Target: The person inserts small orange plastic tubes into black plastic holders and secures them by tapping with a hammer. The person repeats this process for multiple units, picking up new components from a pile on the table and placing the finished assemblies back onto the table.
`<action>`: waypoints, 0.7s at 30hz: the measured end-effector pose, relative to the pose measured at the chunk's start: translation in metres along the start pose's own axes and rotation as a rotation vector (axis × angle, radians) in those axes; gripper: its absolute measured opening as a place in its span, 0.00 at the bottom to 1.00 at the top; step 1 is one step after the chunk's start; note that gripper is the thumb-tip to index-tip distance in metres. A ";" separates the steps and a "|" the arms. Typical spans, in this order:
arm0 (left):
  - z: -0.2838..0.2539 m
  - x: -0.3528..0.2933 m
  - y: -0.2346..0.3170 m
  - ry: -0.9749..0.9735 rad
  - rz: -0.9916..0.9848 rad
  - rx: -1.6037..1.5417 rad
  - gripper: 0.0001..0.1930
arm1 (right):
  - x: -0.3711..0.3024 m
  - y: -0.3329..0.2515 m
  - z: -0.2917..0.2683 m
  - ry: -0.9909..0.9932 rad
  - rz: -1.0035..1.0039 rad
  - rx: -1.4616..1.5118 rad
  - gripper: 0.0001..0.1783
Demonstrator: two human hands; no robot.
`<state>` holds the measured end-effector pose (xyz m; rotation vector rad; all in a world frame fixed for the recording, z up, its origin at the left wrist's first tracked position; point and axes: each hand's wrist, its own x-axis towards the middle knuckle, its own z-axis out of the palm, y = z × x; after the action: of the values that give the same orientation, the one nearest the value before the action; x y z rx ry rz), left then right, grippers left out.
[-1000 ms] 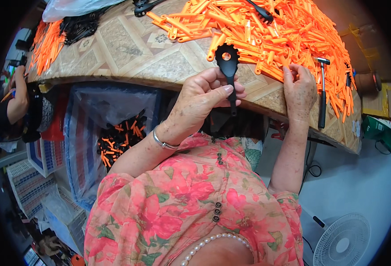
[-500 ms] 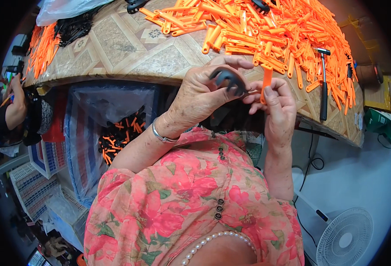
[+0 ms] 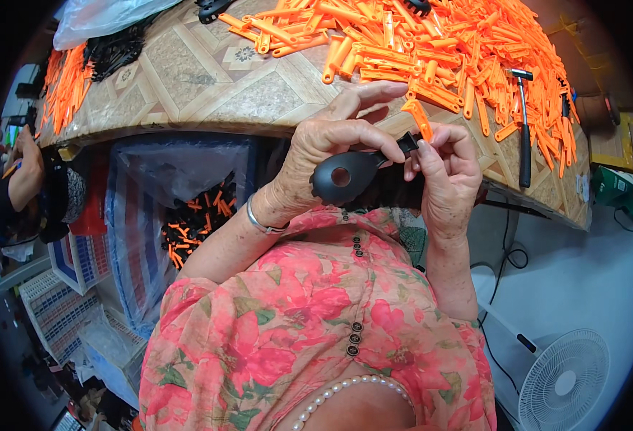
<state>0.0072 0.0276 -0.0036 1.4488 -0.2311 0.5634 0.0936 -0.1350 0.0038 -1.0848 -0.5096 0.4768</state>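
Observation:
My left hand (image 3: 331, 144) is closed on a black pasta server head (image 3: 339, 177). Its rounded bowl has a hole in the middle and teeth along the rim, and its short neck points right. Between the thumb and fingers of my right hand (image 3: 448, 169) is an orange plastic handle piece (image 3: 420, 118), tilted with its upper end to the left. The neck's end lies close beside the handle's lower end; fingers hide whether they touch. Both hands are held in front of the table's near edge.
A large heap of orange handles (image 3: 467, 54) covers the table's right, with a hammer (image 3: 524, 129) beside it. Black pieces (image 3: 119, 54) and more handles lie far left. Below stands a plastic-lined bin (image 3: 137, 215) of orange-and-black pieces; a white fan (image 3: 564, 381) stands lower right. Another person's hand (image 3: 25, 169) shows at left.
The pasta server head has turned in my left hand, so its bowl now hangs lower left and its neck shows. The orange handle has tilted leftward and shifted slightly left.

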 end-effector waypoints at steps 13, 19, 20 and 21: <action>0.002 0.000 0.032 -0.269 -0.324 -0.125 0.14 | -0.007 -0.023 -0.025 -0.132 0.020 0.029 0.10; -0.004 0.004 0.026 -0.365 -0.372 0.074 0.16 | -0.011 -0.024 -0.014 -0.061 -0.039 -0.422 0.07; -0.001 0.006 0.027 -0.424 -0.323 0.226 0.16 | -0.012 -0.020 -0.016 -0.065 -0.063 -0.471 0.07; 0.006 0.006 0.032 -0.357 -0.407 0.243 0.13 | -0.013 -0.014 -0.018 -0.074 -0.091 -0.517 0.08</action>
<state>-0.0021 0.0235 0.0277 1.7719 -0.1431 -0.0033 0.0961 -0.1605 0.0081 -1.5339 -0.7699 0.3102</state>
